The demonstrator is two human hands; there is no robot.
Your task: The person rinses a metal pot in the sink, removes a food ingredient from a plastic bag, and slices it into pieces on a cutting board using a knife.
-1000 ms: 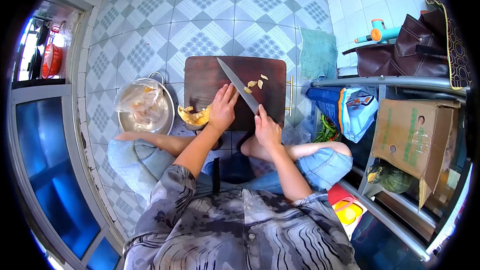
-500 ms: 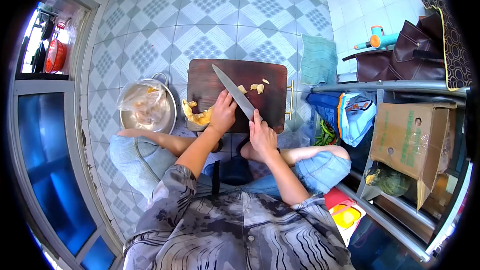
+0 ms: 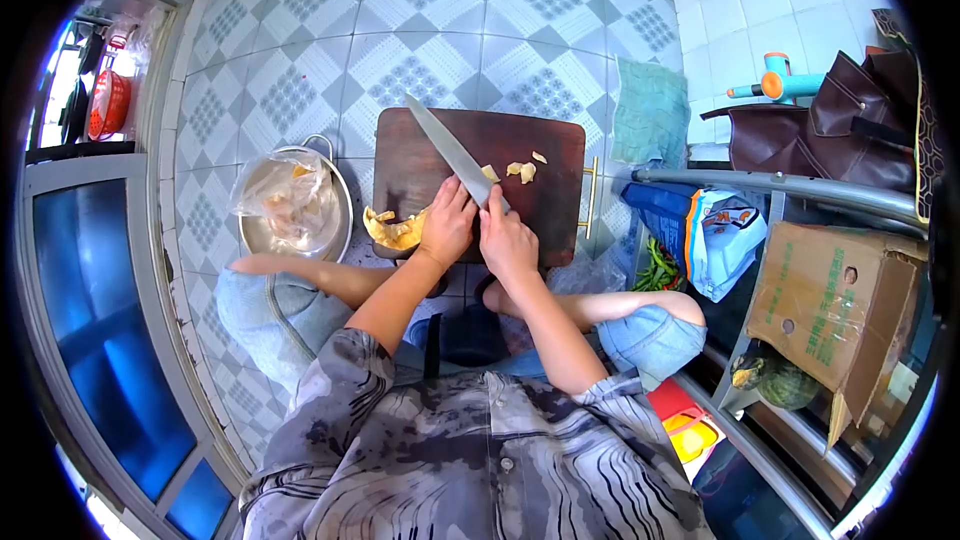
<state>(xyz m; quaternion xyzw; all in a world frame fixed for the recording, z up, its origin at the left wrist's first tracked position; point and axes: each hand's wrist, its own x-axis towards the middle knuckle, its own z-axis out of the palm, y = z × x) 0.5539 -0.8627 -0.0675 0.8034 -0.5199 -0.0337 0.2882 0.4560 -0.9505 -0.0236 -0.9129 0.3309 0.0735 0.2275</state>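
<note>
A dark wooden cutting board [image 3: 540,215] is in front of me on the tiled floor. My right hand [image 3: 508,245] is wrapped round the handle of a kitchen knife [image 3: 440,138], whose long blade slants to the far left across the board. Beside the blade, my left hand [image 3: 447,225] is bent with its fingers together, pressing on something that they hide. Left of that hand lies a curved, yellow, rough-skinned piece of food [image 3: 395,231] at the board's edge. Several small pale-yellow chunks [image 3: 522,171] lie right of the blade.
A metal pot [image 3: 347,208] with a clear plastic bag [image 3: 288,198] in it stands to the left. At right, a metal rack [image 3: 800,193] carries a cardboard box [image 3: 815,295], a blue-and-white bag [image 3: 715,240] and a green squash [image 3: 785,380]. Green peppers [image 3: 655,270] are near my knee.
My right hand and the knife have moved away from me and slightly left, closer to my left hand. The view has also shifted a little.
</note>
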